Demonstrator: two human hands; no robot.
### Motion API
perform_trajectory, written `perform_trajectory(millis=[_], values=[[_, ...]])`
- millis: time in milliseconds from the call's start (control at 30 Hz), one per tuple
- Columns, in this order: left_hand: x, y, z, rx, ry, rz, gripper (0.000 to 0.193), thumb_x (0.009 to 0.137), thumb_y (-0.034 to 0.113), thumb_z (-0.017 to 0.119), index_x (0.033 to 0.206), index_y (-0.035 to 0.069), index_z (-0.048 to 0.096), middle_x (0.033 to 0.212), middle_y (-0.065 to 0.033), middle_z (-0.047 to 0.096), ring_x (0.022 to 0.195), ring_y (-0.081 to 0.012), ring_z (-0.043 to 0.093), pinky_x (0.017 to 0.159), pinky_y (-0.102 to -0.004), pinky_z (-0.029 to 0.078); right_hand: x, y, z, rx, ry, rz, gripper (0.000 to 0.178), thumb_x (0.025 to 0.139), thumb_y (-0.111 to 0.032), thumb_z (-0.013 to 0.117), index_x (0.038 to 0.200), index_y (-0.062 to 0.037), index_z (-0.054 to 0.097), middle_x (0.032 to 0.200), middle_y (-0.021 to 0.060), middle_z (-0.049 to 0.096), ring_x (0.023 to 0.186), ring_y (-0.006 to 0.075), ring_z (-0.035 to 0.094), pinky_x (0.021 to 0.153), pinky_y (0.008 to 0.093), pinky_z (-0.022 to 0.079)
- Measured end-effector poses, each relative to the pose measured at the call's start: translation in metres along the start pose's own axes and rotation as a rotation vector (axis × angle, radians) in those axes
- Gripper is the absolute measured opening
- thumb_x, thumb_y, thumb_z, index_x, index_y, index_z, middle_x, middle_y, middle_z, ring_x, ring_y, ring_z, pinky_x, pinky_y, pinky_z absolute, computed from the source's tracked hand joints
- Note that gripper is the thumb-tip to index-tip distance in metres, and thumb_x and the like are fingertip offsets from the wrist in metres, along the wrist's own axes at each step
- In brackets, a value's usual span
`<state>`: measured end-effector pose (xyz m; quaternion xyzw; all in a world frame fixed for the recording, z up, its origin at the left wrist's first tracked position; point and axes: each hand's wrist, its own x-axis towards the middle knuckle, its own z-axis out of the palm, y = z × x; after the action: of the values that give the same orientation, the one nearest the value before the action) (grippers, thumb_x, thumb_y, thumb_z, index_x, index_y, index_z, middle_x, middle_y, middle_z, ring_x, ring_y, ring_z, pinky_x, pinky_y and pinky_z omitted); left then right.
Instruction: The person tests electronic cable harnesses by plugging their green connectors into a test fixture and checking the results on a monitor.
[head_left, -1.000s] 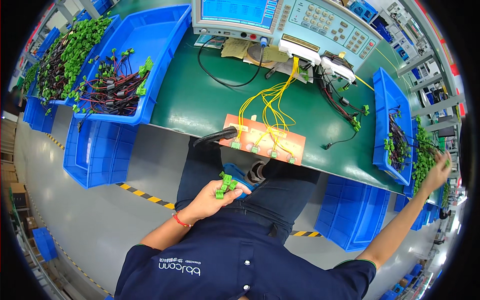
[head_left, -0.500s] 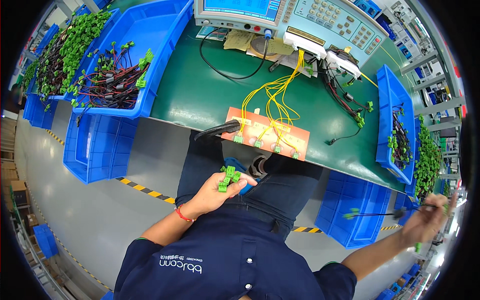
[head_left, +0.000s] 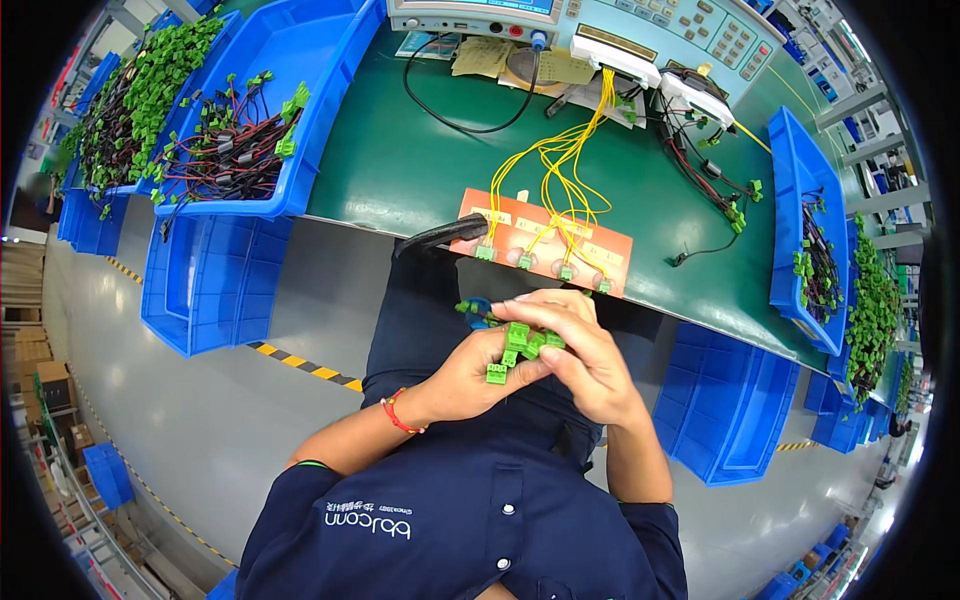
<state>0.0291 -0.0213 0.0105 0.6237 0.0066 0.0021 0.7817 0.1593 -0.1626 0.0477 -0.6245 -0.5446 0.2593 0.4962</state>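
Above my lap, my left hand (head_left: 470,375) is closed around several green terminal connectors (head_left: 515,345). My right hand (head_left: 590,365) has its fingers bent over the same cluster, its thumb against the connectors. Between the two hands the wires are mostly hidden. A further dark green connector end (head_left: 472,307) pokes out past the fingers of my right hand. Just beyond, an orange test board (head_left: 545,245) lies at the bench edge, with green sockets (head_left: 525,261) along its near side and yellow wires (head_left: 555,165) running from it to the tester (head_left: 690,40).
At the left, a blue tray (head_left: 330,110) contains red-and-black cable assemblies (head_left: 235,150). Another blue tray (head_left: 790,230) with cables sits at the right bench edge, near a heap of green connectors (head_left: 872,320). Blue bins (head_left: 215,290) stand below the green bench (head_left: 400,160).
My right hand has come from the far right, where it had a cable with green connectors, to the connectors in my left hand. The view has shifted slightly.
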Motion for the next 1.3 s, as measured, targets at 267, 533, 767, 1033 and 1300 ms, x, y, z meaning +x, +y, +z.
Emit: perform_trajectory(millis=[267, 533, 767, 1033, 1300], values=[[-0.008, -0.01, -0.014, -0.297, 0.347, -0.176, 0.027, 0.101, 0.027, 0.054, 0.1, 0.004, 0.067, 0.063, 0.0062, 0.046, 0.054, -0.0011, 0.035, 0.049, -0.0202, 0.024, -0.027, 0.029, 0.032, -0.019, 0.092, 0.346, 0.034, 0.093, -0.016, 0.06, 0.124, -0.0033, 0.057, 0.1, 0.0069, 0.064, 0.097, 0.0248, 0.057, 0.09, 0.0365, 0.041], [0.001, -0.011, -0.035, -0.306, 0.411, -0.21, 0.028, 0.101, 0.027, 0.052, 0.097, 0.003, 0.064, 0.069, 0.0039, 0.047, 0.052, -0.0027, 0.034, 0.047, -0.0203, 0.025, -0.046, 0.04, 0.019, 0.603, 0.401, 0.413, 0.02, 0.09, 0.0, 0.063, 0.109, 0.0015, 0.058, 0.088, 0.0061, 0.062, 0.08, 0.012, 0.06, 0.074, 0.0263, 0.05], [0.01, -0.016, -0.034, -0.194, 0.475, -0.166, 0.027, 0.101, 0.026, 0.053, 0.097, 0.003, 0.065, 0.064, 0.0064, 0.043, 0.052, -0.0012, 0.031, 0.048, -0.0203, 0.022, -0.012, 0.04, 0.048, 0.738, 0.314, 0.221, 0.025, 0.087, 0.007, 0.062, 0.112, 0.0055, 0.061, 0.121, 0.012, 0.051, 0.104, 0.0187, 0.058, 0.093, 0.0319, 0.049], [0.015, -0.012, -0.033, -0.343, 0.522, -0.166, 0.025, 0.1, 0.024, 0.055, 0.096, 0.002, 0.066, 0.061, 0.0054, 0.043, 0.052, -0.0017, 0.033, 0.046, -0.0202, 0.023, 0.007, 0.042, 0.062, 0.972, 0.584, 0.484, 0.026, 0.091, -0.002, 0.063, 0.116, 0.0045, 0.06, 0.102, 0.0107, 0.066, 0.088, 0.0155, 0.064, 0.084, 0.0282, 0.052], [0.006, -0.016, -0.054, -0.251, 0.454, -0.211, 0.031, 0.1, 0.027, 0.053, 0.108, 0.0, 0.066, 0.079, 0.0011, 0.056, 0.054, -0.0029, 0.039, 0.047, -0.0197, 0.027, 0.014, 0.053, 0.065, 0.991, 0.658, 0.557, 0.017, 0.09, -0.005, 0.065, 0.105, 0.0035, 0.064, 0.09, 0.01, 0.067, 0.076, 0.0142, 0.064, 0.075, 0.0301, 0.055]])
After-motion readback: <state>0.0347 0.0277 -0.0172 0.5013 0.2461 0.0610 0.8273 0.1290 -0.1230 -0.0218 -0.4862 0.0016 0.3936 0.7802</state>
